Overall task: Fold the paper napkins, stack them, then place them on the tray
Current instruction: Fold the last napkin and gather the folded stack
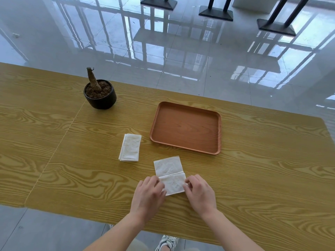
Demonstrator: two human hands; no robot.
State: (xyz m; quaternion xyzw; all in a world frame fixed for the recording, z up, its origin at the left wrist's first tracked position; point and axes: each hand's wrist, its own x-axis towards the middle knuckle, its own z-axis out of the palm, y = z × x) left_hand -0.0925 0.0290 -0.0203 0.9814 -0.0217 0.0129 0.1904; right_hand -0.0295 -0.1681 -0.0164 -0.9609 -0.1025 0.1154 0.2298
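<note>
A white paper napkin [169,173] lies on the wooden table [54,142], its near part folded up over itself. My left hand [147,194] pinches the napkin's near left edge. My right hand [199,192] pinches its near right edge. A small stack of folded napkins [130,147] rests to the upper left of it. The brown wooden tray [186,126] sits beyond and to the right, with nothing in it.
A black pot [100,96] with a bare trunk stands at the back left of the table. The table's near edge runs just under my forearms. Glossy tiled floor and black table bases [215,14] lie beyond.
</note>
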